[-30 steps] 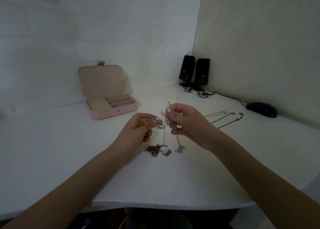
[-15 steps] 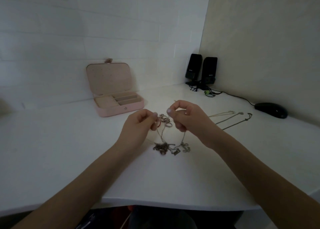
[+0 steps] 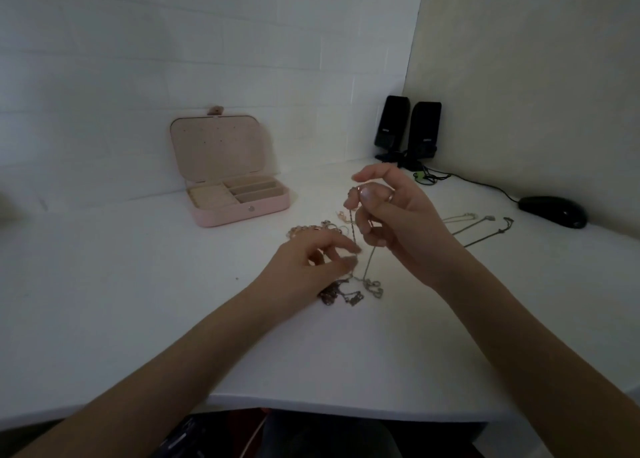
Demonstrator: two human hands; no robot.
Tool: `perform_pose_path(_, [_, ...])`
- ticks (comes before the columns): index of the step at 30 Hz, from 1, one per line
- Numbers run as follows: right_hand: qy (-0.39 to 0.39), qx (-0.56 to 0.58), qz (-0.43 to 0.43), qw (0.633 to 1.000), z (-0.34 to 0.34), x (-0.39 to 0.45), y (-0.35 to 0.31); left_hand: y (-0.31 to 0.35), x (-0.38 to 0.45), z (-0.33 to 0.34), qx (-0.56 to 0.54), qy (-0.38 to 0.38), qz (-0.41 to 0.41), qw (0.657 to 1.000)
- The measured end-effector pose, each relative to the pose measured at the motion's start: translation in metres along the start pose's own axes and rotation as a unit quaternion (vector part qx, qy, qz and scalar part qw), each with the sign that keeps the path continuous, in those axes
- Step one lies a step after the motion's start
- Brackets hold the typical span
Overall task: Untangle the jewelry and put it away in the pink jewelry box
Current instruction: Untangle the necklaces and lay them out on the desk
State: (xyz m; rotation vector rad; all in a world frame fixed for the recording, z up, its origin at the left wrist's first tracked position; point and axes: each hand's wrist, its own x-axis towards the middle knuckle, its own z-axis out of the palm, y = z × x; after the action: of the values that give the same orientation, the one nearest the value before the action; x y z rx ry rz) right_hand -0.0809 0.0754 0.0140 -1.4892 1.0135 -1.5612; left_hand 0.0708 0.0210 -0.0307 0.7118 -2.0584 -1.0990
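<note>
Head view
Right hand (image 3: 398,222): it is hanging raised above the table, its fingers curling in and pinching the upper end of a thin chain (image 3: 354,236); a ring is showing on one finger.
Chain: it is dropping from the right hand's pinch down past the left hand's fingertips to the tangle on the table.
Left hand (image 3: 311,263): it is sitting low over the table, thumb and forefinger closing together on the chain near its lower part; the other fingers are curling loosely beneath.
Tangle of jewelry (image 3: 349,291): it is lying on the white table (image 3: 138,301) just in front of the left hand, a dark knot of chains and small pendants, too blurred to tell the pieces apart.
Bracelet and rings (image 3: 318,229): they are lying on the table just behind the left hand, between it and the box.
Pink jewelry box (image 3: 239,194): it is standing open at the back left of the table, well apart from both hands, its lid tilting up against the wall and its compartments showing.
Laid-out chains (image 3: 481,225): three are lying stretched side by side on the table to the right of the right hand.
Speakers (image 3: 408,128): two black ones are standing upright in the back corner.
Mouse (image 3: 554,211): a black one is resting at the far right by the wall, its cable running toward the speakers.
</note>
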Motion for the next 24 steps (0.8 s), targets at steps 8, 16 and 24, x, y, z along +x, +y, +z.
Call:
perform_pose_path(8, [0.036,0.076,-0.001,0.996,-0.012,-0.001,-0.005,0.001,0.001,0.0,-0.036,0.037,-0.012,0.999])
perform_pose_path(16, [-0.047,0.086,-0.007,0.995,0.0,0.001,-0.01,0.013,0.006,0.015,-0.218,-0.075,-0.001,0.973])
perform_pose_path(24, [0.127,0.13,0.036,0.983,-0.027,-0.005,-0.008,0.01,0.011,-0.002,-0.241,0.119,-0.068,0.961])
